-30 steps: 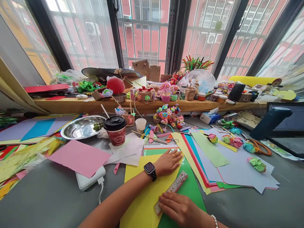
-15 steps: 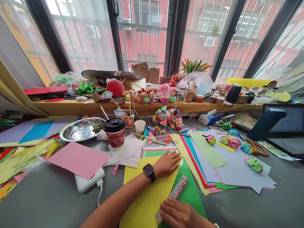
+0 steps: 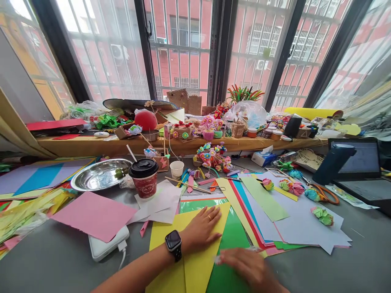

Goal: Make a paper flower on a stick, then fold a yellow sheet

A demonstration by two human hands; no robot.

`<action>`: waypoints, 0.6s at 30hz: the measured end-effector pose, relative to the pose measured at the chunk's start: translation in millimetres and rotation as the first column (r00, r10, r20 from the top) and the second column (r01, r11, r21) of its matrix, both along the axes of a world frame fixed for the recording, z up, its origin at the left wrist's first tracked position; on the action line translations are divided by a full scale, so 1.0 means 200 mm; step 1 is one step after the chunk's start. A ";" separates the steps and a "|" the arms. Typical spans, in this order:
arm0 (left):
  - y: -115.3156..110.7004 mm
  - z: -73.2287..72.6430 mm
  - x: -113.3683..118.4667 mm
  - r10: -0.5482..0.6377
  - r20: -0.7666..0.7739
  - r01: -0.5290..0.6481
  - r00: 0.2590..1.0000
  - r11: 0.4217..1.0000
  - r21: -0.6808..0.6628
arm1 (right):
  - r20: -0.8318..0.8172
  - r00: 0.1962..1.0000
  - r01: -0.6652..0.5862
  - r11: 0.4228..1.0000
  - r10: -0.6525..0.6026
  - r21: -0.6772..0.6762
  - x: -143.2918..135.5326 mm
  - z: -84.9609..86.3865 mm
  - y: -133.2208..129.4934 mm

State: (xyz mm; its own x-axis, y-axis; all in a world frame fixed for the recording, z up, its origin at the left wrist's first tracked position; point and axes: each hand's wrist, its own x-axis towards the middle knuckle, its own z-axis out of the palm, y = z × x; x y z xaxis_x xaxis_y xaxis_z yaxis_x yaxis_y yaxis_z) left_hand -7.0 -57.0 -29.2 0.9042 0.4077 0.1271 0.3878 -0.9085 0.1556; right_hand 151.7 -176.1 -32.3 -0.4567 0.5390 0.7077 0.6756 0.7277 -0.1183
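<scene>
My left hand [image 3: 200, 228], with a watch on the wrist, lies flat with its fingers stretched over a sheet of yellow paper [image 3: 163, 260]. A slanting line, crease or edge, runs down the yellow paper left of the hand. Beneath it lies a green sheet [image 3: 233, 228], showing along the right side. Blurred by motion, my right hand [image 3: 244, 264] is over the green sheet with its fingers closed on a patterned ruler [image 3: 218, 259]. Most of the ruler is hidden behind the fingers.
Left stand a lidded paper cup [image 3: 144, 179], a steel plate [image 3: 91, 175], pink paper [image 3: 94, 215] and a white power bank [image 3: 106, 246] with cable. Right lie stacked coloured sheets [image 3: 302, 224], paper flowers [image 3: 322, 216], scissors [image 3: 328, 193] and a laptop [image 3: 360, 189]. Crafts crowd the sill.
The ruler has left the yellow paper's right edge with my right hand, moving up and right. My left hand has slid slightly left and down. The view has shifted a little.
</scene>
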 end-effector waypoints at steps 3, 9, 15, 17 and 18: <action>-0.06 -0.04 -0.06 0.114 -0.011 -0.113 0.993 0.992 0.059 | 0.062 0.983 0.170 0.983 -0.174 0.064 0.05 0.01 0.07; -0.12 -0.09 -0.06 0.217 0.069 -0.227 0.974 0.955 0.190 | 0.204 0.905 0.360 0.927 -0.374 0.102 0.00 -0.13 0.23; -0.13 -0.13 -0.06 0.246 0.101 -0.265 0.964 0.929 0.257 | 0.265 0.860 0.437 0.898 -0.436 0.059 -0.05 -0.25 0.28; -0.13 -0.14 -0.06 0.252 0.113 -0.273 0.961 0.927 0.256 | 0.291 0.851 0.448 0.894 -0.437 0.031 -0.04 -0.26 0.30; -0.13 -0.14 -0.06 0.255 0.116 -0.277 0.960 0.927 0.252 | 0.306 0.842 0.460 0.888 -0.444 0.021 -0.04 -0.25 0.32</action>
State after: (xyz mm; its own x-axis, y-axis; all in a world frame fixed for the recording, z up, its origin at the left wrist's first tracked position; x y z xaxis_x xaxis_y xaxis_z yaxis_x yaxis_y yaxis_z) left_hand -18.4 -83.5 -56.4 0.7498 0.5736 0.3300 0.6168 -0.7863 -0.0348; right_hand 144.5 -112.7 -83.2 -0.3354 0.7682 0.5454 0.9371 0.3316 0.1093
